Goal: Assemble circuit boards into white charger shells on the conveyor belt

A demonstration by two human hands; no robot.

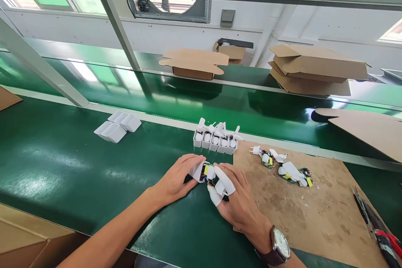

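My left hand [176, 178] grips a white plastic housing [197, 171] above the green work surface, its open end facing right. My right hand [243, 203], with white finger covers on its thumb and index finger and a watch [280, 243] at the wrist, pinches a circuit board assembly [210, 172] with yellow and white parts. One end of that assembly is at the housing's mouth; how deep it goes inside I cannot tell. Just beyond the hands, several white housings [215, 141] stand in a row, with white pieces and wires sticking out of their tops.
At left lie several white housings [117, 126]. A brown board [282, 217] at right carries loose circuit assemblies [295, 173], tweezers [364, 209] and a red-and-black-handled tool [391, 243]. Beyond a raised ledge runs a green belt [188, 102], with flattened cartons [317, 67] behind. A slanted post [121, 29] stands left.
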